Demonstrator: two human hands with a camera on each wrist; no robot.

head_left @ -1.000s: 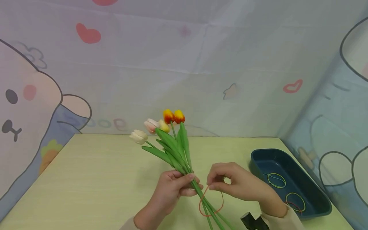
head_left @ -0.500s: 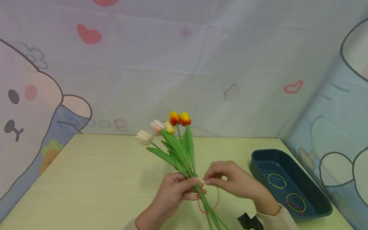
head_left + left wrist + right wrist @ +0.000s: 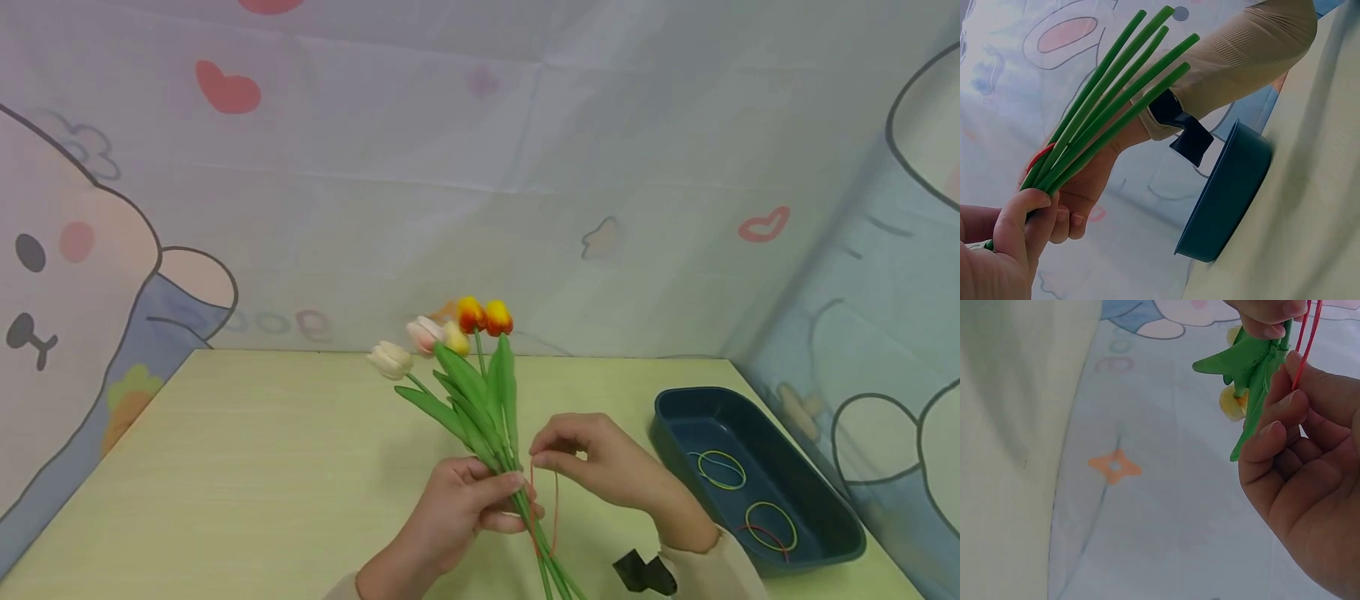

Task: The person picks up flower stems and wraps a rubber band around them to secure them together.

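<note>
My left hand point(image 3: 468, 508) grips a bunch of artificial tulips point(image 3: 480, 408) around the green stems, below the leaves. White, pink, yellow and orange-red blooms fan out at the upper end. To the right of the stems, my right hand point(image 3: 600, 458) pinches a red rubber band point(image 3: 556, 517) between thumb and forefinger. The band hangs as a narrow loop that passes around the stems below my left hand. In the left wrist view the stem ends point(image 3: 1166, 44) spread apart, with the red band crossing them. Two red strands rise from the pinch in the right wrist view.
A dark blue tray point(image 3: 817, 500) stands at the table's right side, holding several yellow, red and bluish rubber bands point(image 3: 771, 527). The pale table point(image 3: 262, 467) ends at a cartoon-printed curtain point(image 3: 412, 167). A black strap piece point(image 3: 643, 573) sticks out from the right sleeve.
Both hands have drawn closer together; the left one shifted right with the tulips, the right one a little left and up. The red band went from a round loop to a narrow, stretched one.
</note>
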